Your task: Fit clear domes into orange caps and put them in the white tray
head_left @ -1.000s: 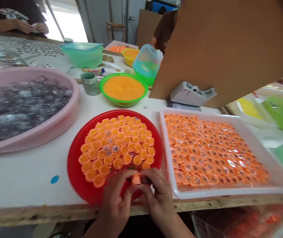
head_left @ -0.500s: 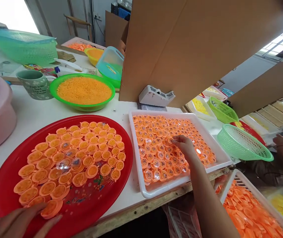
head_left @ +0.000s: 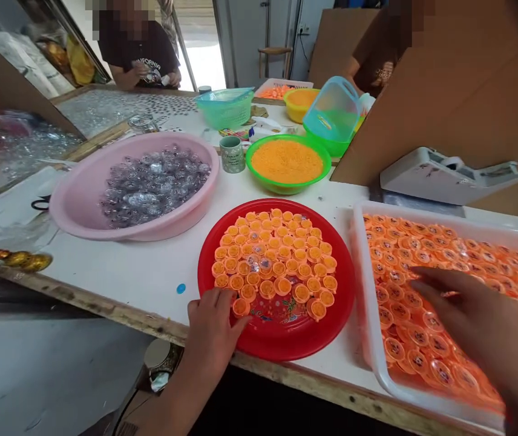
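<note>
A red round tray (head_left: 281, 348) holds rows of small orange cups (head_left: 281, 286) filled with orange bits; a few clear domed pieces (head_left: 254, 263) lie on top of them. At the tray's near left edge, my left hand (head_left: 211, 324) has its fingers and thumb closed around one orange cup (head_left: 241, 307). My right hand (head_left: 477, 321), blurred, hovers over a white tray (head_left: 368, 303) full of orange cups with clear printed lids (head_left: 417, 336). Its fingers are stretched out and slightly apart, with nothing visible in them.
Left of the red tray stands a pink basin (head_left: 172, 227) of clear domed pieces. Behind are a green bowl (head_left: 288, 188) of orange bits, a mug (head_left: 232, 154) and a tape dispenser (head_left: 445, 175) by a cardboard panel (head_left: 463, 109). Another person (head_left: 138, 54) sits across the table.
The view has swung left, bringing the pink basin and a person into sight. My right hand has opened from its pinch in the white tray; my left stays at the same cup.
</note>
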Available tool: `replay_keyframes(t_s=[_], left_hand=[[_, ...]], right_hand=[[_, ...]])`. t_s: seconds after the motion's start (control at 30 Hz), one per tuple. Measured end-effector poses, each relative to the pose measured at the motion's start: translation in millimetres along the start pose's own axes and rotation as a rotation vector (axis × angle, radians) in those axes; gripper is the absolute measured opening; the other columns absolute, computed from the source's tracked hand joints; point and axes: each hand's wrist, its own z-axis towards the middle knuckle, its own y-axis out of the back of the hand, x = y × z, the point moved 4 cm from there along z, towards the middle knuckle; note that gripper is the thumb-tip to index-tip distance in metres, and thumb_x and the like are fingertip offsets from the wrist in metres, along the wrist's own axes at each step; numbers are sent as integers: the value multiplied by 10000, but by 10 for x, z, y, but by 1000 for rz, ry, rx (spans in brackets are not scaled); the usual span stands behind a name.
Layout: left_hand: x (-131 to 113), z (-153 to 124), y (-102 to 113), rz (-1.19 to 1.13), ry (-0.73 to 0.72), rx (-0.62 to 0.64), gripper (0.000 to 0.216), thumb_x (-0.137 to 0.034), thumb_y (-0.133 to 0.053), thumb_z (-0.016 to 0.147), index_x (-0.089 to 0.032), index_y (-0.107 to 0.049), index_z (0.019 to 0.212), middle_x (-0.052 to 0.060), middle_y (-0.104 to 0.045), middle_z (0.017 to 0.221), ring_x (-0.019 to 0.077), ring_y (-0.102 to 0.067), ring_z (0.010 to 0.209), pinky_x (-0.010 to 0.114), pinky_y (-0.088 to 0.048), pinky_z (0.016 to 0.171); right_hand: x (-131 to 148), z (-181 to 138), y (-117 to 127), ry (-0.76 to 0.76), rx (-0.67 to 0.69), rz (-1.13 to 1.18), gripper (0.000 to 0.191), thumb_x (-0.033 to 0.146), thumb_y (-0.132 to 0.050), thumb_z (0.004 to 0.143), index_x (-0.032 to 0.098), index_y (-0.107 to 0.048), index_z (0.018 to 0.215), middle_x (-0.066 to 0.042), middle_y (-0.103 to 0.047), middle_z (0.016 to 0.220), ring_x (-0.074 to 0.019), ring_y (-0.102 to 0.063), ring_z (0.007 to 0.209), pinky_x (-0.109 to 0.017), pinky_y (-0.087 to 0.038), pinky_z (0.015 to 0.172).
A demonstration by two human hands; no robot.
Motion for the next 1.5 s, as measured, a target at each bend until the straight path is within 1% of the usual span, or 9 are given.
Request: replay_keyframes(t_s=[0.1, 0.2, 0.37, 0.43, 0.57, 0.93, 1.13, 1.33, 1.5], left_hand=[[24, 6, -27, -18, -47, -14, 150, -206, -616, 832, -182, -626, 980, 82, -656, 972, 307, -621, 942, 451, -407, 800], [-22, 5, -42, -73, -118, -35, 116, -125, -593, 809, -175, -629, 907, 84, -630, 939, 303, -603, 927, 443, -428, 775], [-158, -17, -29, -321, -133, -63, 178, -60, -603, 739, -180, -590, 870, 73, -620, 921, 275, -601, 932, 424, -493, 782], [-168, -15, -18, -432, -108, -70, 223, -55, -601, 724, -187, -576, 902, 64, -634, 936, 252, -615, 926, 409, -514, 806], [-144, 10, 5, -596, -110, -56, 278, -38, -584, 709, -202, -572, 934, 47, -656, 945, 205, -646, 891, 335, -542, 798], [-115, -28, -55, -684, -111, 86, 375, 36, -543, 710, -212, -640, 974, 70, -640, 1062, 212, -623, 1050, 360, -507, 944], [-56, -14, 94, -800, -90, 10, 326, -22, -539, 754, -221, -639, 991, 59, -645, 1097, 190, -615, 1056, 305, -497, 923], [17, 17, 24, -931, 101, 107, 290, -139, -593, 771, -210, -628, 1050, 23, -648, 988, 134, -611, 754, 235, -507, 679], [24, 20, 48, -1065, 222, 147, 234, -206, -637, 761, -201, -648, 995, 10, -663, 919, 140, -598, 763, 239, -486, 717]], right_hand=[[731, -39, -530, 270, 274, 45, 145, 298, -624, 839, 255, -749, 900, -44, -742, 841, -179, -668, 653, -322, -507, 601], [1268, -16, -1072, 516, 468, 39, 172, 127, -575, 849, 220, -720, 844, -26, -714, 820, -165, -666, 719, -276, -516, 652], [1727, 77, -1616, 653, 512, -51, 250, 43, -578, 834, 182, -683, 1014, -61, -653, 983, -167, -640, 855, -260, -479, 712], [1823, 83, -1720, 689, 555, -94, 194, 57, -586, 838, 179, -694, 944, -55, -632, 951, -153, -622, 785, -249, -451, 654], [1865, 71, -1776, 722, 609, -160, 166, 68, -580, 849, 173, -704, 814, -50, -617, 882, -147, -596, 736, -247, -404, 608], [1906, 17, -1840, 626, 522, -113, 257, 49, -503, 875, 171, -608, 1075, -68, -656, 1014, -176, -632, 896, -255, -459, 748], [2066, -24, -1893, 600, 541, -105, 228, 77, -567, 836, 174, -627, 1033, -54, -688, 878, -194, -649, 787, -267, -458, 680], [2049, 19, -1827, 580, 507, -55, 260, 75, -552, 855, 159, -628, 1089, -104, -656, 1036, -211, -625, 919, -291, -471, 767], [2227, -40, -1917, 648, 593, 11, 158, 70, -609, 814, 165, -706, 894, -89, -653, 921, -210, -608, 864, -290, -467, 735]])
